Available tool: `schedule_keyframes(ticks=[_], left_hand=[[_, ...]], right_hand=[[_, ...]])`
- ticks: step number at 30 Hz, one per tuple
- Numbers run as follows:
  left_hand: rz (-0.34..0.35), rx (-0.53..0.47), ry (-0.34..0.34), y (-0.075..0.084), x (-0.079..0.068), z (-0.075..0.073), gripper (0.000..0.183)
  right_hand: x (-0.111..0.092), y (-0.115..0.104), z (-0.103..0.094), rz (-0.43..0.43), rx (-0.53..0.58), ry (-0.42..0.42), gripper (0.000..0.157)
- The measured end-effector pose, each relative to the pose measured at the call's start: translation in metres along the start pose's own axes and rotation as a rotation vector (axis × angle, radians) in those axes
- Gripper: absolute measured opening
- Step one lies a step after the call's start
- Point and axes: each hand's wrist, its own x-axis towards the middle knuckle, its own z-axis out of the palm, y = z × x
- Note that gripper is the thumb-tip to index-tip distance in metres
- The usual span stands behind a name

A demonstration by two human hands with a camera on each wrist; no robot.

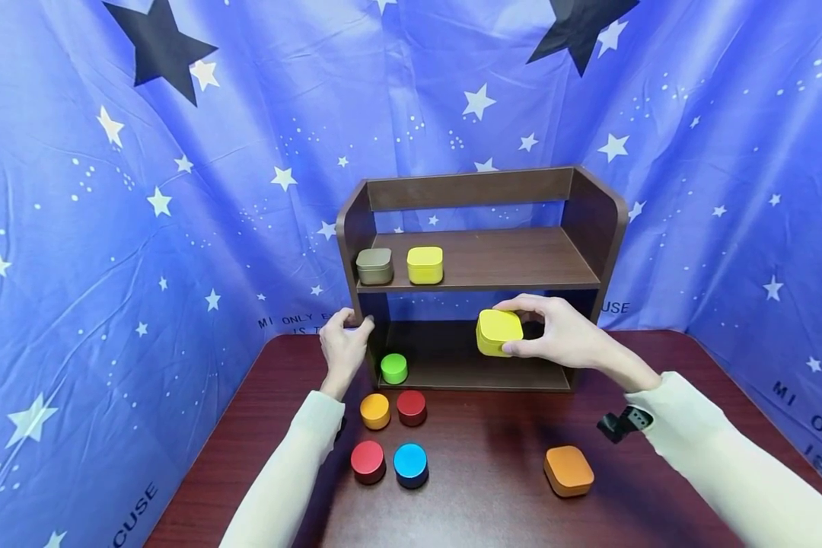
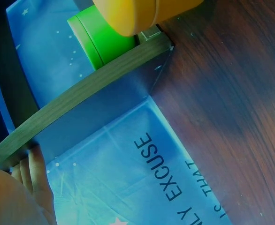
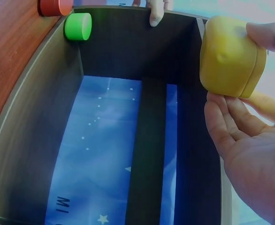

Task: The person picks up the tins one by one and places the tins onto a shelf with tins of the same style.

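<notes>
My right hand (image 1: 563,333) pinches a yellow square tin (image 1: 498,329) between thumb and fingers, in front of the lower opening of a dark brown two-tier shelf (image 1: 482,255). In the right wrist view the yellow tin stays apart from the shelf boards. My left hand (image 1: 343,346) grips the front edge of the shelf's left side panel; the left wrist view shows its fingers (image 2: 38,171) against the panel's outer face. On the upper board stand a grey-brown square tin (image 1: 374,266) and another yellow square tin (image 1: 425,266). A green round tin (image 1: 393,368) sits at the lower board's left end.
Before the shelf on the dark red table (image 1: 482,495) stand round tins: orange-yellow (image 1: 375,411), dark red (image 1: 412,408), red (image 1: 367,462) and blue (image 1: 411,465). An orange square tin (image 1: 568,471) lies at the right. Blue star-patterned cloth (image 1: 260,190) hangs behind and at both sides.
</notes>
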Motion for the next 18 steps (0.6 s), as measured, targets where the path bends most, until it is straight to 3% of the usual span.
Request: schedule_keyframes(ticks=[18], left_hand=[[-0.018,0.002,-0.011,-0.001,0.0,0.0,0.019]], right_hand=[[0.02,-0.009,-0.023,0.033,-0.049,-0.008,0.057]])
